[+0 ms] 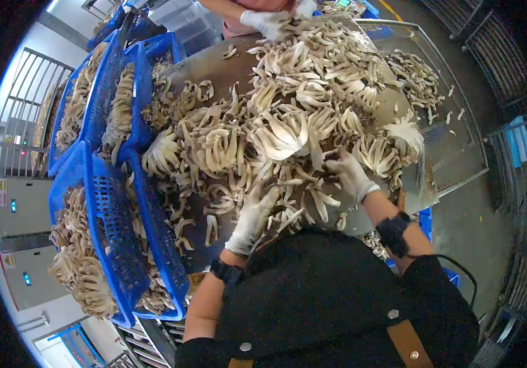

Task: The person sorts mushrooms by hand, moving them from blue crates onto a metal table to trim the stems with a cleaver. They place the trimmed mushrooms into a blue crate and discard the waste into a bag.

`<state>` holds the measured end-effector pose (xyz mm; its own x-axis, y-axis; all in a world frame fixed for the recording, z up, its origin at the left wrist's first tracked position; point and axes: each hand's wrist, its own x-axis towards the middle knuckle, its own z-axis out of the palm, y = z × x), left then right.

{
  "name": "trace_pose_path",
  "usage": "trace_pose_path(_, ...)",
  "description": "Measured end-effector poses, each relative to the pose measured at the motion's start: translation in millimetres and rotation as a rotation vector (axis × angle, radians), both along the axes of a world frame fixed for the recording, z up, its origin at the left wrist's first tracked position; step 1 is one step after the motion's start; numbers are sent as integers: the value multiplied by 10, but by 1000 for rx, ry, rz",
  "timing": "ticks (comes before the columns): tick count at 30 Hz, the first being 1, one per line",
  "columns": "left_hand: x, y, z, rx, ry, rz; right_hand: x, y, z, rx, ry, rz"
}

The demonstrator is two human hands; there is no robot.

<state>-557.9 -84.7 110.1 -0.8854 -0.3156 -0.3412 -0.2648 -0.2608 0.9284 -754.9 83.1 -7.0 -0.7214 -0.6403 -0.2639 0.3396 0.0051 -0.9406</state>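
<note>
A large heap of oyster mushrooms (279, 135), in clusters and loose stems, covers the metal table (205, 67) before me. Both my hands wear white gloves with darkened fingertips. My left hand (254, 218) is at the near edge of the heap, its fingers curled on mushrooms partly hidden by the glove. To the right, my right hand (350, 175) has its fingers pinched together on a pale mushroom piece (317, 154) beside a big fanned cluster. Several loose stems (321, 202) lie between the two hands.
Blue baskets (116, 230) of mushrooms line the left side. Across the table, another person's gloved hands (269, 24) work at the heap. A mesh-topped metal frame (453, 141) with small mushroom pieces stands right. Another blue container (425, 224) sits below the table's near-right edge.
</note>
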Motion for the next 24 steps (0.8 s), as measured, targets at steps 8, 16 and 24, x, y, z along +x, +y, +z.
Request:
trace_pose_path(8, -258, 221, -284, 57, -169, -135, -126, -151, -436, 774, 650, -3)
trace_pose_path(16, -248, 175, -213, 176, -194, -226, 160, 512, 167, 116, -70, 22)
trace_pose_path(24, -301, 368, -88, 559, -115, -31, 781, 110, 691, -26, -117, 62)
